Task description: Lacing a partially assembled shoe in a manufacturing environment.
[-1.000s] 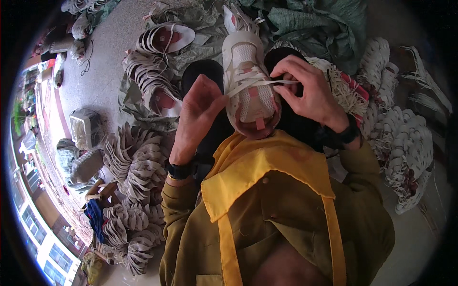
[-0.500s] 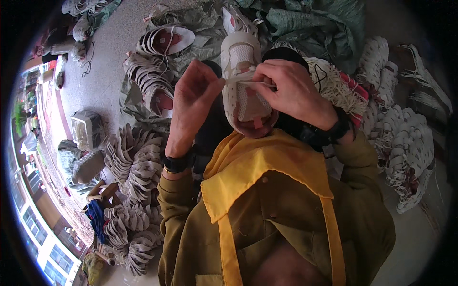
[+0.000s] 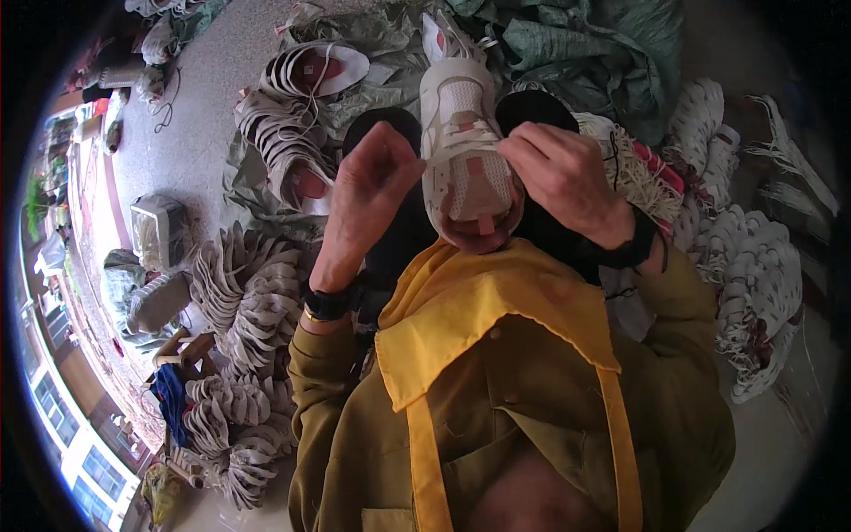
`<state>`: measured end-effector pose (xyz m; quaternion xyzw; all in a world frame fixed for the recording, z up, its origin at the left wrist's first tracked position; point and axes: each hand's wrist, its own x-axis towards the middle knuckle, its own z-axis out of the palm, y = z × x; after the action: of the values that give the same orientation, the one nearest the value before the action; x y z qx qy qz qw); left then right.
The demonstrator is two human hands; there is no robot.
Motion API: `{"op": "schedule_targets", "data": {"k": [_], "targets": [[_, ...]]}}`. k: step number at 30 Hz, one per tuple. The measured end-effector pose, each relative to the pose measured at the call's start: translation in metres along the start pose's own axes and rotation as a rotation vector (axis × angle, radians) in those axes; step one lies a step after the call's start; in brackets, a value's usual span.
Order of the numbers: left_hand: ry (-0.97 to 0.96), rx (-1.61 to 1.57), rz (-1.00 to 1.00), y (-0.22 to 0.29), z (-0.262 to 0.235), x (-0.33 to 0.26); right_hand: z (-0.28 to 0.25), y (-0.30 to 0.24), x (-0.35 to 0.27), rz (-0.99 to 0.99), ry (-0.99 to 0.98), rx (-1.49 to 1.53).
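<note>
**Lacing a pale shoe over the lap**

The shoe (image 3: 467, 151) lay toe-away on the lap, between the two hands, above the yellow apron (image 3: 496, 310). Lace already crossed the upper part of its front; judging by that, the threading looked partly done, with the rows nearest the opening perhaps left, though the fingers hid the detail there.

The right hand (image 3: 563, 177) rested on the shoe's right side, fingers curled and pinched narrowly at the lace (image 3: 465, 140) just inboard of its grip. The left hand (image 3: 368, 191) was raised beside the shoe's left edge, wrist bent, fingers closed tight; whether it held a lace end could not be told.

Outward of the left hand sat stacks of pale uppers (image 3: 248, 301); beyond the right hand lay more of them (image 3: 753, 284), and green sacking (image 3: 603, 53) past the toe.
</note>
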<state>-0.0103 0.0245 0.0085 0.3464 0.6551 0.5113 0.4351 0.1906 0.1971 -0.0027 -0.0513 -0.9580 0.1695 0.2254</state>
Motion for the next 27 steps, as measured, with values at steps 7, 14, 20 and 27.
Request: {"op": "schedule_targets", "data": {"k": [7,14,20,27], "targets": [[0.013,0.033,0.036,-0.017,0.005,-0.013,-0.002,-0.001,-0.022,0.100,0.013,0.102],[0.108,0.550,0.306,-0.004,0.005,-0.014,-0.011,0.006,-0.026,0.248,0.042,0.137],[0.126,0.724,0.332,-0.003,-0.003,-0.019,-0.027,0.016,-0.039,0.322,0.066,0.105],[0.192,0.836,0.342,-0.008,-0.030,-0.040,-0.060,0.043,-0.079,0.556,0.096,0.018]]}}
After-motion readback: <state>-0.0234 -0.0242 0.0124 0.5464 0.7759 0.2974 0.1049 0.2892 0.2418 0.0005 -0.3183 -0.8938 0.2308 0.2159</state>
